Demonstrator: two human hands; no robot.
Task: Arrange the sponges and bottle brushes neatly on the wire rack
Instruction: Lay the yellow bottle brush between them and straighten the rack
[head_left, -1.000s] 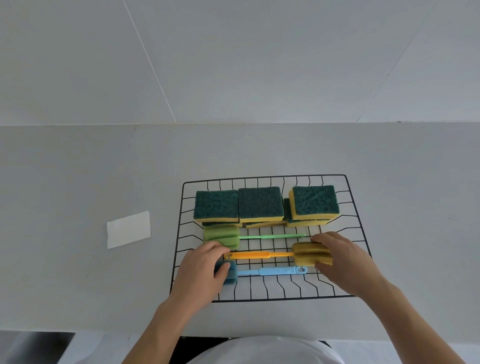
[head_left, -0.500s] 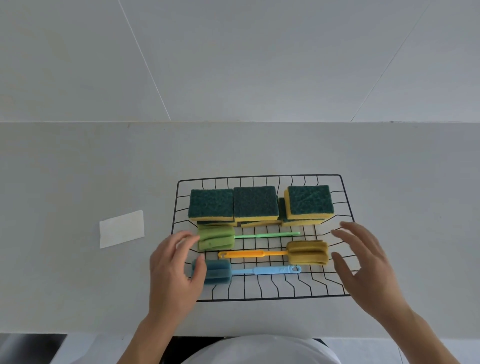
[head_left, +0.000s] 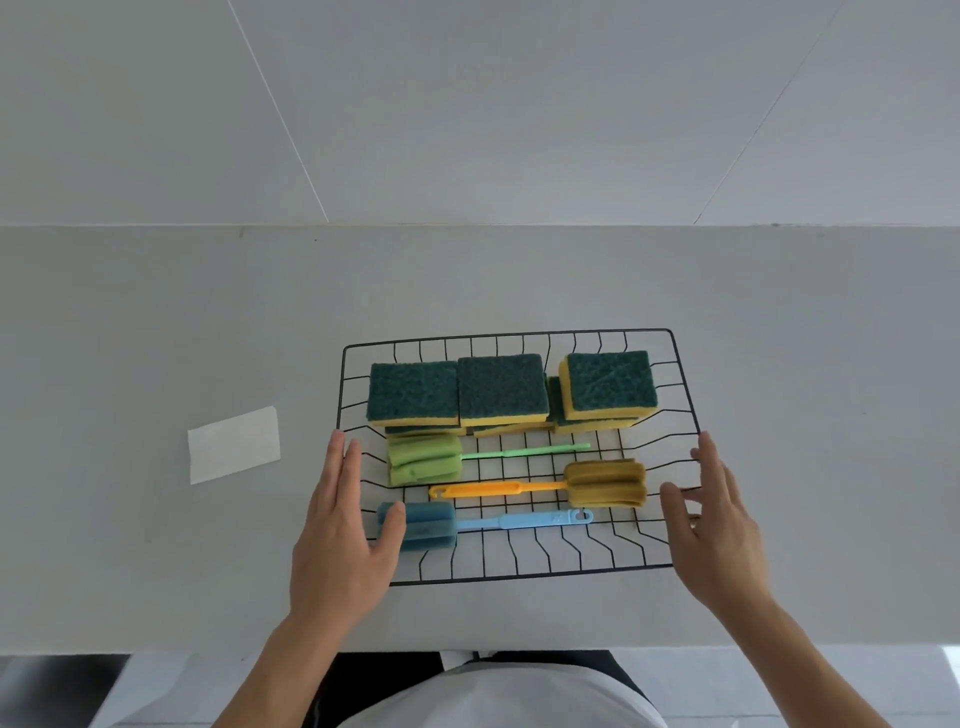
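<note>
Wire rack (head_left: 684, 384) loaded: sponges (head_left: 501, 387) rear, three bottle brushes (head_left: 498, 489) front.
My left hand (head_left: 340, 540) and right hand (head_left: 719, 535) flank it, fingers spread, grasping nothing.

Single view: head-worn wide-angle camera, set above the near edge of the tabletop (head_left: 130, 338), faced forward and steeply down. Close range. Wire rack (head_left: 685, 395) sat just below frame centre; wall filled the 12 o'clock third; both forearms entered from 6 o'clock. No second view to overlap.
</note>
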